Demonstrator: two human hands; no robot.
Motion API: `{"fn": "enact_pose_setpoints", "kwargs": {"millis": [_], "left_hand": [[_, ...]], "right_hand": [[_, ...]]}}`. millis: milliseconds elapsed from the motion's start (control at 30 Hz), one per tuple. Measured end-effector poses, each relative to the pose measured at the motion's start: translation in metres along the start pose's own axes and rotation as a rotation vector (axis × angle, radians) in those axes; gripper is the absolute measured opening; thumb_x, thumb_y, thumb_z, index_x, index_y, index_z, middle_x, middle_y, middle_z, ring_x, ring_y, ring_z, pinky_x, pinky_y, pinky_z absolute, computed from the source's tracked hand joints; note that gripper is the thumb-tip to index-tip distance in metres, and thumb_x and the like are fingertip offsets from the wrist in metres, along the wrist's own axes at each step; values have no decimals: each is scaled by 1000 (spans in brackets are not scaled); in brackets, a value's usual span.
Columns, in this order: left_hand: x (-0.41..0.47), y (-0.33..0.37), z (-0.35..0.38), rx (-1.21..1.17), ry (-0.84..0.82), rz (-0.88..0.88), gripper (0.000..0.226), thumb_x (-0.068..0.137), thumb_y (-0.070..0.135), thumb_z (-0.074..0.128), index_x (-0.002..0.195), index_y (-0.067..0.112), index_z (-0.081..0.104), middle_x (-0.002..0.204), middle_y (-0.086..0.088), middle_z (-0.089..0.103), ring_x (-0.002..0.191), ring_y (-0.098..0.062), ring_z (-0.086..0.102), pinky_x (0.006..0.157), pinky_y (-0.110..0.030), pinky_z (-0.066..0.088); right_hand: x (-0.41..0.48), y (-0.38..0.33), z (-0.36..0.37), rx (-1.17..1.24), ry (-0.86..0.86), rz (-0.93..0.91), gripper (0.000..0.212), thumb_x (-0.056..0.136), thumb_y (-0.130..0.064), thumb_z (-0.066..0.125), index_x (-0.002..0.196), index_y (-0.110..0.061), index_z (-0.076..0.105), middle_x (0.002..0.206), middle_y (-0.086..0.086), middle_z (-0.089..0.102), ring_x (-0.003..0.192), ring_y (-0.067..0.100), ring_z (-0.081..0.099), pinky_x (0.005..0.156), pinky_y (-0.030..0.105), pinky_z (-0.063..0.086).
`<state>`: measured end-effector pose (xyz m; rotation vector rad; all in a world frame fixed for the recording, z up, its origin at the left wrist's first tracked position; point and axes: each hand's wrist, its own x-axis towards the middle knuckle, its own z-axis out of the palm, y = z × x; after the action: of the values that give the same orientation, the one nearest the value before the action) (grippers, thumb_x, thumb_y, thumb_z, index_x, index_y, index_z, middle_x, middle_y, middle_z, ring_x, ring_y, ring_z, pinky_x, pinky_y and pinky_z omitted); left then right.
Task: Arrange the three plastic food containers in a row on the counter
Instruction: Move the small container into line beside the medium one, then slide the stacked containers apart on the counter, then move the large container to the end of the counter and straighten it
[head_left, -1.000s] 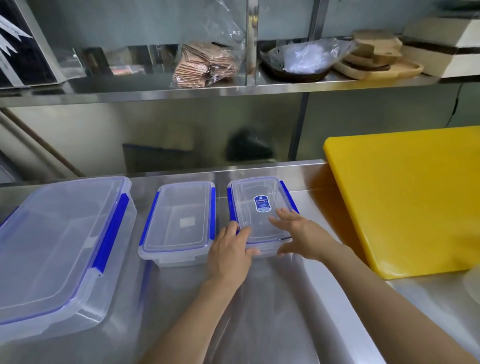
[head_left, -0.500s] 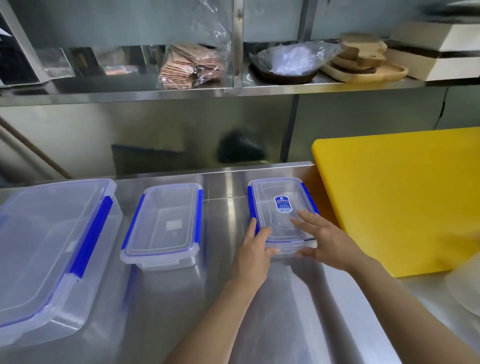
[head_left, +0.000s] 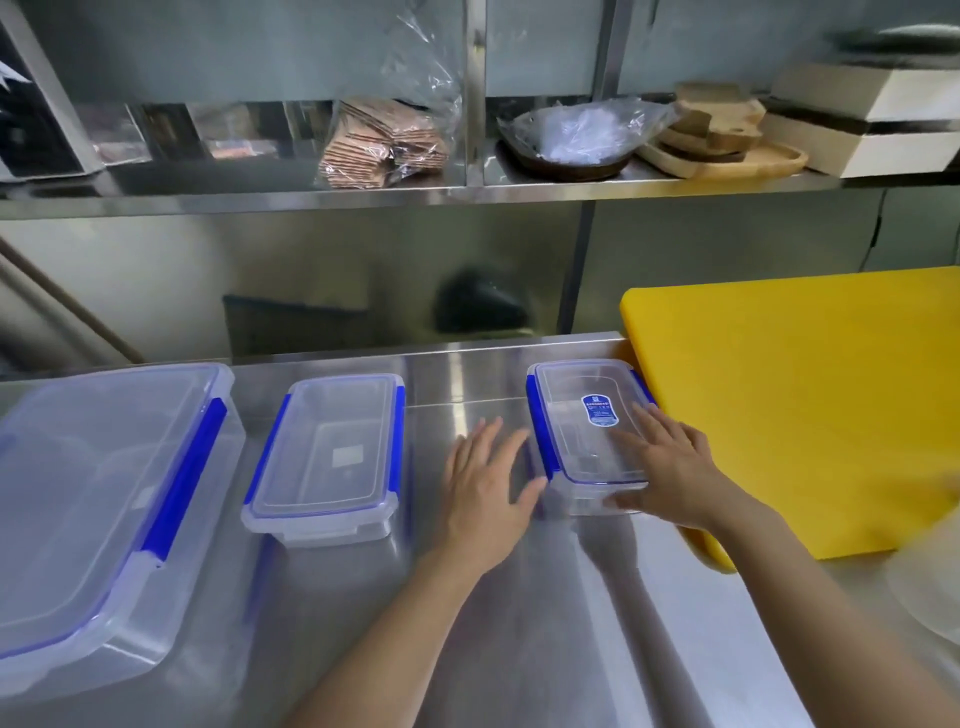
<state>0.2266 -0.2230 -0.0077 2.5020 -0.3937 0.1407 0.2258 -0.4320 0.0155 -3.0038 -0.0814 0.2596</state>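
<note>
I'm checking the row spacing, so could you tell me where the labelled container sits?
The labelled container sits rightmost on the counter, against the yellow cutting board, under the right hand.

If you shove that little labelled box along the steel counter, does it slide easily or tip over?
The labelled container looks empty through its clear lid, so it is probably light. Its low, flat shape makes tipping unlikely. The polished steel counter looks smooth, so it should slide readily; the right hand resting on its lid probably steadies it.
</note>
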Motion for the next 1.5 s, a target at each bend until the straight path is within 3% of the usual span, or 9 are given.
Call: {"fn": "enact_pose_setpoints", "kwargs": {"millis": [167, 267, 400, 500, 600, 1000, 1133, 1333, 1500], "left_hand": [[-7, -59, -54, -12, 392, -220, 41, 87, 27, 60, 123, 10, 52, 131, -13, 54, 122, -33, 47, 102, -47, 37], [-14, -103, -86, 8, 358, -462, 48, 87, 28, 60, 131, 14, 44, 135, -12, 50, 122, -31, 46, 102, -48, 40], [-30, -141, -97, -76, 148, -587, 54, 91, 35, 52, 139, 20, 33, 140, -9, 43, 128, -30, 42, 105, -48, 39], [-37, -154, -90, -262, 80, -588, 54, 90, 50, 44, 139, 35, 27, 140, -3, 46, 125, -25, 47, 102, -51, 43], [-35, -145, -84, -297, 120, -607, 55, 93, 44, 43, 142, 31, 24, 141, -6, 43, 123, -26, 48, 99, -49, 46], [-28, -121, -63, -266, 126, -604, 58, 95, 42, 39, 145, 24, 17, 146, -8, 34, 129, -27, 41, 98, -45, 44], [-32, -111, -86, -161, 190, -550, 66, 90, 45, 48, 145, 23, 20, 152, -4, 29, 135, -26, 35, 103, -45, 40], [-45, -129, -172, 83, 464, -372, 52, 90, 36, 53, 135, 13, 41, 142, -11, 45, 130, -28, 40, 108, -43, 34], [-78, -178, -202, 354, 214, -502, 65, 87, 55, 45, 142, 22, 32, 150, -7, 35, 139, -29, 26, 115, -42, 17]], "right_hand": [[7, -76, -7, 283, 161, -140, 65, 85, -45, 57, 141, -20, 34, 154, 4, 28, 139, 24, 28, 113, 35, 25], [13, -132, 8, 461, 68, -215, 68, 84, -46, 59, 141, -20, 32, 151, 4, 31, 134, 25, 37, 110, 35, 33], [22, -178, 30, 568, -99, -232, 80, 82, -51, 60, 146, -32, 14, 158, 3, 12, 140, 26, 30, 111, 39, 31], [27, -195, 38, 580, -137, -246, 85, 81, -50, 61, 147, -29, 11, 156, -1, 11, 137, 22, 33, 109, 36, 34], [31, -198, 44, 558, -125, -226, 83, 82, -50, 60, 146, -25, 13, 155, -1, 10, 137, 21, 29, 109, 34, 33], [28, -175, 48, 432, -94, -157, 79, 84, -58, 51, 146, -32, 10, 156, 0, 12, 138, 24, 29, 109, 40, 35], [22, -185, 42, 294, 78, -163, 81, 82, -64, 46, 146, -30, 9, 158, 0, 10, 140, 25, 20, 113, 39, 25], [8, -250, 28, 587, 147, -300, 71, 86, -50, 54, 144, -20, 26, 154, 1, 26, 138, 21, 30, 112, 35, 30], [-4, -321, 43, 849, -129, -374, 73, 82, -48, 60, 142, -20, 29, 147, 3, 35, 136, 16, 34, 112, 26, 25]]}}
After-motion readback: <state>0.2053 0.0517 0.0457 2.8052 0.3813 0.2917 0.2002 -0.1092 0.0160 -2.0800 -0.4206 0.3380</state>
